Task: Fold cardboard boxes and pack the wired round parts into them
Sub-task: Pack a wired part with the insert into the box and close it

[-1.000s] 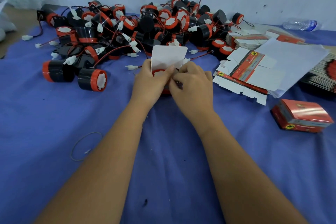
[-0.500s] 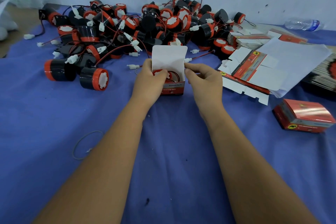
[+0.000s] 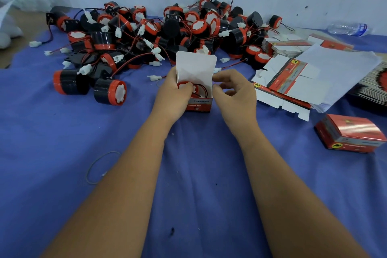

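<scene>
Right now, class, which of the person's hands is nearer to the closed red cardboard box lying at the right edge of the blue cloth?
Right. The right hand lies left of the closed red cardboard box; the left hand is farther left.

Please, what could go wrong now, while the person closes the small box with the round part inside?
1. The red wire lies looped near the box opening; it might get pinched under the raised lid when that folds down.
2. The left hand grips the box with fingers over the part inside; the lid could catch them.
3. The right hand holds only the box's edge; the thin card may crumple.
</scene>
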Tool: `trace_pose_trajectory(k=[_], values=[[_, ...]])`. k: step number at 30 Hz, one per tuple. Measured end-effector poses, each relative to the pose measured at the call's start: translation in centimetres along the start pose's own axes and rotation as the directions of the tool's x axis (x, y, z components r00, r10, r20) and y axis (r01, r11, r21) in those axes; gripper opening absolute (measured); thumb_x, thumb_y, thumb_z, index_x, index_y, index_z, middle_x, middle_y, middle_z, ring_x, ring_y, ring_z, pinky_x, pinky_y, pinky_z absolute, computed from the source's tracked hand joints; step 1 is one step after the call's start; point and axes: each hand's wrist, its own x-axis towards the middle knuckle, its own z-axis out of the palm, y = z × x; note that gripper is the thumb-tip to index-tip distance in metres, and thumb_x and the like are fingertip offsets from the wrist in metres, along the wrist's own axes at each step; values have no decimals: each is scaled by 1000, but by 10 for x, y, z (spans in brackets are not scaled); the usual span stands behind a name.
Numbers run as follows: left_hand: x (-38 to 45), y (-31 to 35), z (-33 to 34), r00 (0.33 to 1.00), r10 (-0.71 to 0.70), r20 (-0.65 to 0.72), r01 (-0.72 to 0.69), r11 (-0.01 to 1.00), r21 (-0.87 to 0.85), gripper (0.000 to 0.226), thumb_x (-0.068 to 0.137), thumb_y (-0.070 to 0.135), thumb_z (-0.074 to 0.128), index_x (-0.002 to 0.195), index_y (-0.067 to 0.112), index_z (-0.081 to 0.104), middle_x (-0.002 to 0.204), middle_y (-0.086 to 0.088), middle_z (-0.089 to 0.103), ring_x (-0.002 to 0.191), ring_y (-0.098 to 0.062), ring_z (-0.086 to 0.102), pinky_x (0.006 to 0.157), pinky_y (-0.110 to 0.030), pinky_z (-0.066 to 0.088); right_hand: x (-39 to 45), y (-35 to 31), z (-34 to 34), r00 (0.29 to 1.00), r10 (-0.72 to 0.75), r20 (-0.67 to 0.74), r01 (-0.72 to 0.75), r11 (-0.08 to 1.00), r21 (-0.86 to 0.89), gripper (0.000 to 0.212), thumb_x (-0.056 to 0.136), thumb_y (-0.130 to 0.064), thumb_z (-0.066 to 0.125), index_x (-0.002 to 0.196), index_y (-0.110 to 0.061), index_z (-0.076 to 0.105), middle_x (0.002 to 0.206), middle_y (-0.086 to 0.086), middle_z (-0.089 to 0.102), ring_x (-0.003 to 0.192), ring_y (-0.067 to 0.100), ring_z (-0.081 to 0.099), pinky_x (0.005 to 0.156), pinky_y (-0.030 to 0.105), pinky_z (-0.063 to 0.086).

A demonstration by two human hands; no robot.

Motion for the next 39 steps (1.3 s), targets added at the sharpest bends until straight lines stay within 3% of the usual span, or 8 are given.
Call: trace_pose_trajectory(k=[8,12,17,21,24,32,36,39], values=[[0,-2,0,997,39,64,-40,999,10,53,96,15,50,146,28,39,114,14,63,102,-4,61,75,-18,51,7,2,6,990,72,119,-81,994,73,38,100,-11,51,136,-20,54,91,-3,45,73,7,42,80,16,44],[0,-4,1,995,72,64,-74,997,32,71,94,16,50,156,30,19,115,12,64,105,-15,62,91,-41,53,3,3,10,987,31,160,-28,999,-21,36,93,-7,60,126,-20,62,92,-7,52,71,4,43,74,9,38],[1,-6,2,998,46,45,-43,997,-60,56,96,16,53,149,27,36,123,11,61,117,-13,58,99,-33,49,4,2,9,988,28,153,-12,994,-106,17,91,-9,63,100,-17,75,95,-12,56,77,-4,49,71,4,38],[-3,5,-4,985,35,169,40,908,-418,32,100,30,41,119,25,66,104,2,74,97,-13,69,84,-29,54,5,2,11,987,26,160,-4,991,-134,17,92,-10,62,102,-15,75,98,-13,54,79,-8,50,71,3,38],[1,8,-12,983,-36,178,150,715,-683,53,101,37,24,119,8,64,113,-17,69,102,-31,66,90,-42,54,5,3,11,985,33,166,-11,991,-134,17,92,-11,62,103,-14,75,97,-15,53,79,-11,49,70,2,38],[2,-2,-5,994,55,94,-32,972,-232,35,97,2,52,130,14,55,121,-2,68,112,-15,64,94,-30,52,4,3,10,982,102,160,-90,993,-82,31,93,-13,62,122,-21,66,105,-10,59,66,-7,46,72,8,40],[-1,0,-6,984,167,-59,-176,962,-210,37,87,-7,63,98,28,59,100,11,70,90,-6,67,77,-21,54,3,4,10,980,155,124,-157,988,7,31,89,-12,66,118,-21,58,98,-11,61,59,-2,44,67,14,43],[-2,-1,-17,975,221,0,-218,961,-172,28,88,-4,66,84,23,66,92,9,72,88,-5,69,77,-20,54,1,5,13,985,156,77,-162,983,81,45,89,-9,65,120,-31,42,98,-5,64,59,-4,47,60,12,43]])
